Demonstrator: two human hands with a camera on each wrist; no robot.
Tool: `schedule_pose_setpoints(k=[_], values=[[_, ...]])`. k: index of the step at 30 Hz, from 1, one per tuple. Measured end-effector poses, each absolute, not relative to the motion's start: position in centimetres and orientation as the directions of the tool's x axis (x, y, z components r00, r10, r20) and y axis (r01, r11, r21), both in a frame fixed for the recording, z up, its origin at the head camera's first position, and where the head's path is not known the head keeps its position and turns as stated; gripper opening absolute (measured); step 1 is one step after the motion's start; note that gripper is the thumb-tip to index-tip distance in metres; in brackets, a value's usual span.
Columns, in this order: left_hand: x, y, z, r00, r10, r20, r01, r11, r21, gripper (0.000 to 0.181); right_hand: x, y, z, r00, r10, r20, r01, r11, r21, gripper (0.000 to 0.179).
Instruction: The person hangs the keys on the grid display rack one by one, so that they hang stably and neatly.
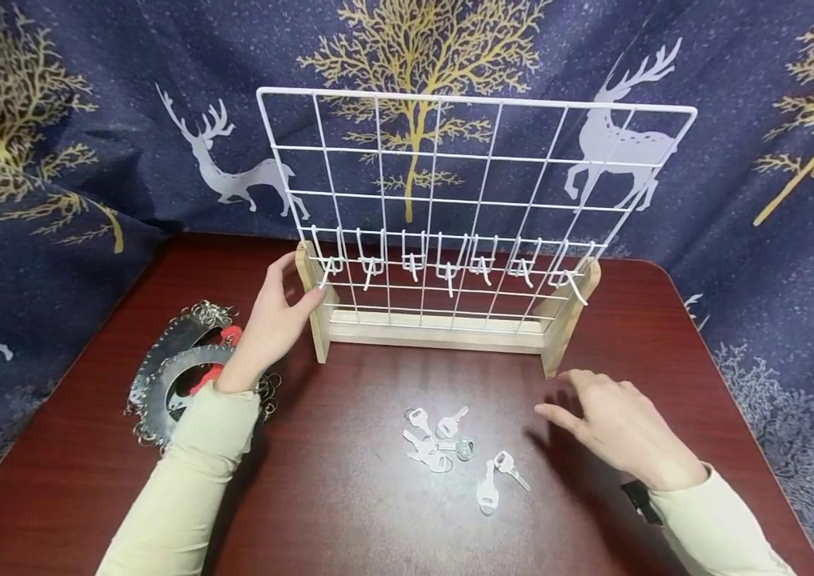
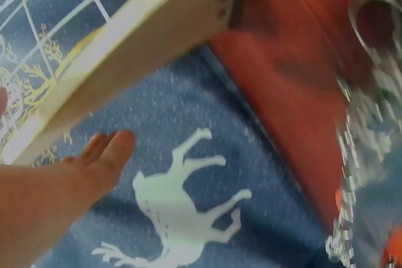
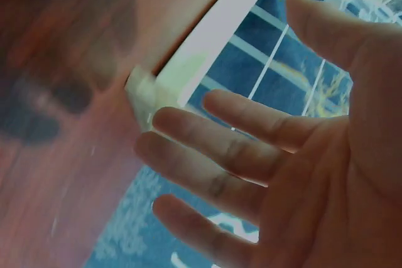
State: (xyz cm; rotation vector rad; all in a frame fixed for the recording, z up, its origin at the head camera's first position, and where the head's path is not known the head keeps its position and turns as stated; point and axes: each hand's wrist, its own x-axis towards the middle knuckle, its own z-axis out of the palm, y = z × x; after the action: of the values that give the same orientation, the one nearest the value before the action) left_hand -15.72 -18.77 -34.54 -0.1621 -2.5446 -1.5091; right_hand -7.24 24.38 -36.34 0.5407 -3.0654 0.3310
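Note:
A white wire grid rack [image 1: 464, 178] on a wooden stand [image 1: 435, 339] stands at the back of the table, with a row of white hooks [image 1: 447, 270] across its lower part. My left hand [image 1: 273, 324] is at the stand's left side panel, thumb on the near side and fingers toward the back. In the left wrist view the fingers [image 2: 103, 155] show a gap from the wooden panel [image 2: 125, 48]. My right hand [image 1: 611, 420] hovers by the foot of the right panel, its fingers [image 3: 207, 136] spread and holding nothing.
Several loose keys [image 1: 443, 444] lie on the dark red table [image 1: 349, 512] in front of the stand. At the left, beside my left forearm, rest curved clear pieces edged with metal rings [image 1: 183, 360], with red parts among them. A patterned blue cloth [image 1: 183, 48] hangs behind.

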Motion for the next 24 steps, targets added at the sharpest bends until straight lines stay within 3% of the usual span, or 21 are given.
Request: schedule_pose_setpoints(k=[6, 12, 18, 24], values=[[-16.4, -17.6, -34.7, -0.982, -0.028, 0.185, 0.159, 0.397, 0.904, 0.062, -6.9, 21.9, -36.7, -0.927, -0.368, 0.075, -0.374, 0.888, -0.268, 0.054], [-16.7, -16.7, -35.3, -0.97, -0.106, 0.217, 0.152, 0.431, 0.89, 0.047, -6.8, 20.0, -37.1, -0.896, -0.431, 0.106, -0.443, 0.847, -0.295, 0.048], [-17.4, -15.8, -36.3, -0.968, -0.138, 0.211, 0.135, 0.426, 0.895, 0.038, -6.4, 18.8, -37.5, -0.862, -0.485, 0.148, -0.507, 0.812, -0.288, 0.037], [-18.3, -16.3, -36.2, -0.956, -0.188, 0.224, 0.128, 0.419, 0.899, 0.031, -7.1, 16.2, -38.1, -0.814, -0.564, 0.14, -0.579, 0.769, -0.271, 0.04]])
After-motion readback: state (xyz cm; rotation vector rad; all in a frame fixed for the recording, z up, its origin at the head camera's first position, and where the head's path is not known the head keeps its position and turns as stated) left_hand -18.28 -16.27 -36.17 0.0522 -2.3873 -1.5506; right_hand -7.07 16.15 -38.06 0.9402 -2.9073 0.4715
